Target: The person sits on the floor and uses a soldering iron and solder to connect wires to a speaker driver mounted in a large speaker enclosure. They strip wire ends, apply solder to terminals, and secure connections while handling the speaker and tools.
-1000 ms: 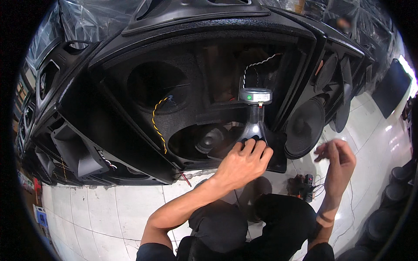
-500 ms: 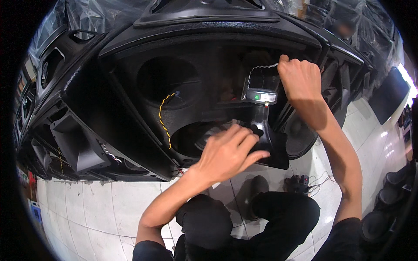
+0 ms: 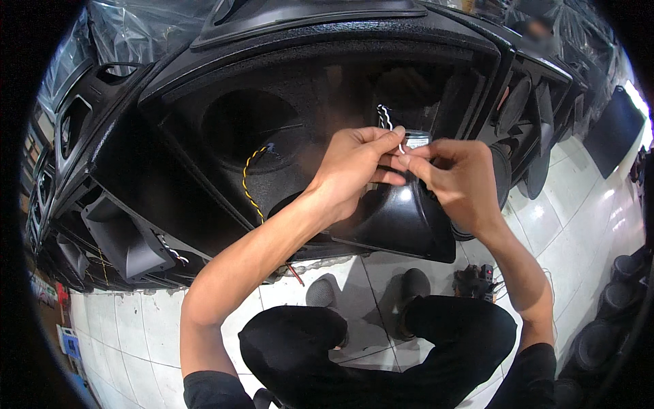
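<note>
Both hands meet over a black speaker horn (image 3: 392, 217) with a round silver driver (image 3: 417, 140) on its far end. Between the thumb and fingers of my left hand (image 3: 357, 163) is a twisted black-and-white wire (image 3: 385, 117). My right hand (image 3: 460, 174) pinches the same wire close to its end, right beside the driver. The fingers cover the wire's tip and part of the driver. The horn rests at the front of a large black speaker cabinet (image 3: 320, 54), whose inside is dark.
A yellow-and-black twisted wire (image 3: 249, 180) hangs from a round opening on the cabinet's left. More black cabinets, one with a horn (image 3: 126, 232), stand at left. A power strip (image 3: 477, 281) lies on the tiled floor (image 3: 157, 334). Round black speakers (image 3: 593, 344) line the right side.
My right hand has come down and left from the cabinet's upper right with the wire. My left hand has risen from the horn and now grips the wire too. The horn appears turned.
</note>
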Demonstrator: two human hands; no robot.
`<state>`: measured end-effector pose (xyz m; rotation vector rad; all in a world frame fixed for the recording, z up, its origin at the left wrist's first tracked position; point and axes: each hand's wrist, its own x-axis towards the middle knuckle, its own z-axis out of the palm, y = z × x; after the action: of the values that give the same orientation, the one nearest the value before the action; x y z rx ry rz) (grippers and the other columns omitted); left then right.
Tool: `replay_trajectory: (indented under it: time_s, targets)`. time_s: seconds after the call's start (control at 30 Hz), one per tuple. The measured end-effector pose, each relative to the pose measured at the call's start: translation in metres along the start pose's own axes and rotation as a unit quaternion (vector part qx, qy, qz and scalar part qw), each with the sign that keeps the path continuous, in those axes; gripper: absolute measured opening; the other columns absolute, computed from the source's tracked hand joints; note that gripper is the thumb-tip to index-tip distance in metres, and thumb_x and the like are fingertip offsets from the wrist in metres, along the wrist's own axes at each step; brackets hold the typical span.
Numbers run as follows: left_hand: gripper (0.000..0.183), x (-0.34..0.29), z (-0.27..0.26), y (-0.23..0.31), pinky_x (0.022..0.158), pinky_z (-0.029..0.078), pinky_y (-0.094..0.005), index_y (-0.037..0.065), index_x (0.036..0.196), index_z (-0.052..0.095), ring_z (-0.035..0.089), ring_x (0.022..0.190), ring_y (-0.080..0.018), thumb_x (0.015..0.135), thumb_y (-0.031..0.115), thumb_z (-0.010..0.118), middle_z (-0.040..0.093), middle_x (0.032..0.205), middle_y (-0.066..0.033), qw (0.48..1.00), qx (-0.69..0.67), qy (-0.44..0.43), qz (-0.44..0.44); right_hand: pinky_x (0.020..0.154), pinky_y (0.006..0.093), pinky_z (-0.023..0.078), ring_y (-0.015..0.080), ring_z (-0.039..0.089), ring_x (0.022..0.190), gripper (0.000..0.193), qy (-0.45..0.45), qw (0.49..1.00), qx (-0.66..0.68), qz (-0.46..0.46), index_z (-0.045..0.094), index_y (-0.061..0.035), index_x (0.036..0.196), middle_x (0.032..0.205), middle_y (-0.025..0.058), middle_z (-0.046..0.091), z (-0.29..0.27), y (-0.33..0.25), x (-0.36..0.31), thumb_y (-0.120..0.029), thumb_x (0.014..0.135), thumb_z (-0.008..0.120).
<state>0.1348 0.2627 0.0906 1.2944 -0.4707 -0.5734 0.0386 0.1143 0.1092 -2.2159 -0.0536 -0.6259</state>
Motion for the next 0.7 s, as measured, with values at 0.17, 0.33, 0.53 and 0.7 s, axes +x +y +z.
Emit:
replay_trajectory:
  time_s: [0.17,0.33,0.53,0.7]
  targets:
    - [0.020,0.006,0.006,-0.008,0.067,0.053,-0.0265,-0.003,0.094,0.068,0.063,0.073,-0.0120,0.094,0.017,0.068,0.067,0.080,-0.0065,0.992,0.073,0.024,0.100,0.052,0.0218,0.044,0.0078,0.057,0.058,0.021,0.039,0.989,0.141,0.025,0.071,0.0068,0.095,0.072,0.0067,0.066,0.014,0.041,-0.017,-0.013,0.089,0.071]
    - [0.019,0.005,0.011,-0.022,0.061,0.050,-0.0246,-0.006,0.090,0.069,0.061,0.065,-0.0097,0.091,0.013,0.070,0.067,0.074,-0.0071,0.957,0.201,0.089,0.189,0.053,0.0222,0.047,0.0094,0.060,0.061,0.020,0.003,0.965,0.249,0.075,0.070,0.0078,0.097,0.079,0.0092,0.068,0.019,0.059,-0.020,-0.011,0.091,0.068]
    - [0.016,0.012,0.010,-0.034,0.057,0.048,-0.0244,-0.005,0.089,0.071,0.060,0.062,-0.0093,0.089,0.011,0.072,0.068,0.071,-0.0073,0.932,0.249,0.131,0.230,0.054,0.0242,0.049,0.0113,0.061,0.063,0.020,-0.003,0.948,0.294,0.119,0.070,0.0085,0.097,0.081,0.0102,0.068,0.021,0.067,-0.016,-0.010,0.092,0.067]
    - [0.015,0.015,0.010,-0.039,0.057,0.048,-0.0254,-0.005,0.091,0.070,0.061,0.065,-0.0092,0.088,0.009,0.073,0.068,0.074,-0.0077,0.927,0.253,0.128,0.247,0.055,0.0248,0.050,0.0124,0.061,0.062,0.020,0.022,0.940,0.317,0.120,0.070,0.0088,0.099,0.082,0.0115,0.068,0.027,0.076,-0.015,-0.010,0.093,0.066]
